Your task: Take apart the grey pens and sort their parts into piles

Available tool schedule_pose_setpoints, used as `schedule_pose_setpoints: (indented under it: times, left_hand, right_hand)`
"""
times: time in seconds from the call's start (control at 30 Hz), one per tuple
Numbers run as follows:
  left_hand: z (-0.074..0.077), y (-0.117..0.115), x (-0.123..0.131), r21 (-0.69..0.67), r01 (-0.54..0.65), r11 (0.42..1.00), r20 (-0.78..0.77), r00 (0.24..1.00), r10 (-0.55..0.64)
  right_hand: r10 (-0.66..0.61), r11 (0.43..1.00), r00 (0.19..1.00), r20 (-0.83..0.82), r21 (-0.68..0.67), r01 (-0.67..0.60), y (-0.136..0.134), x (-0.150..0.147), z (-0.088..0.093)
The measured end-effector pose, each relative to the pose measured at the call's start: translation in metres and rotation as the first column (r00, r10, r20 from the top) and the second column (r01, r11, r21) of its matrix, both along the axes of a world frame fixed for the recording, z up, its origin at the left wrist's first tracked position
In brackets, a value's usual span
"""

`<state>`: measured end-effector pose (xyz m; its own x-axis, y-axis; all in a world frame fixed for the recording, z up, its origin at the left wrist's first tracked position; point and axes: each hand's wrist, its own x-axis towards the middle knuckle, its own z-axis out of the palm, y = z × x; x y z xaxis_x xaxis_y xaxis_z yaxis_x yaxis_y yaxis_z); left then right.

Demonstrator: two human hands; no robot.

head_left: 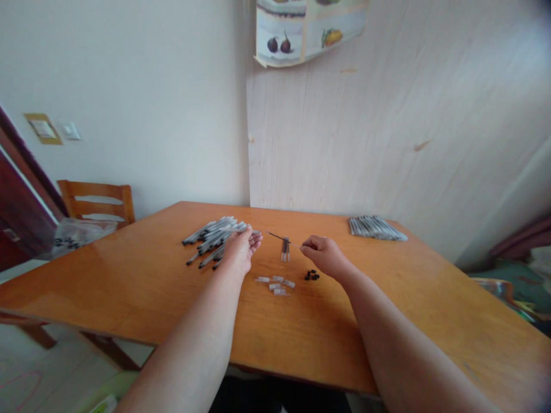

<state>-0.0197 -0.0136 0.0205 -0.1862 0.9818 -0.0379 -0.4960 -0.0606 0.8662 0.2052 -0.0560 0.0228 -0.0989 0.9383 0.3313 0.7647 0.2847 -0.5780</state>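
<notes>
My left hand (239, 248) is closed on a pale pen barrel, its end showing just past my fingertips. My right hand (323, 253) pinches the rear of a thin pen refill (279, 237), whose dark tip points left towards the barrel, with a small gap between them. Under the refill, a few more refills (286, 252) lie side by side on the table. Nearer to me are several small whitish plastic plugs (275, 285). Some little black end pieces (312, 275) sit below my right hand.
A heap of pens with black ends (210, 238) lies beside and behind my left hand. On the far right of the wooden table (181, 321) is a row of pens (376, 228). A chair (97, 198) with a plastic bag (81, 234) stands at the left.
</notes>
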Motion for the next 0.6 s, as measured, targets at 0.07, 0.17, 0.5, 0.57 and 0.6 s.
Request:
schedule_pose_setpoints:
  times: [0.07, 0.17, 0.5, 0.57, 0.6]
  left_hand:
    - [-0.001, 0.001, -0.001, -0.007, -0.036, 0.999, -0.010, 0.999, 0.036]
    - [-0.005, 0.002, 0.001, -0.011, -0.027, 1.000, -0.047, 0.999, 0.026]
    - [-0.013, -0.001, 0.011, 0.010, 0.048, 0.999, -0.211, 0.976, -0.045]
    - [-0.013, -0.001, 0.012, 0.005, 0.057, 0.998, -0.230, 0.972, -0.054]
    - [-0.013, -0.002, 0.013, 0.002, 0.060, 0.998, -0.238, 0.969, -0.058]
  right_hand:
    - [-0.050, 0.999, 0.998, 0.029, 0.011, 0.050, 0.001, 0.001, -0.003]
    - [-0.176, 0.984, 0.976, 0.126, -0.009, 0.179, 0.003, 0.000, -0.008]
    - [-0.358, 0.913, 0.851, 0.385, -0.045, 0.405, -0.002, -0.019, -0.006]
    - [-0.360, 0.911, 0.836, 0.414, -0.035, 0.410, -0.003, -0.022, -0.005]
    - [-0.357, 0.913, 0.830, 0.428, -0.028, 0.407, -0.003, -0.024, -0.004]
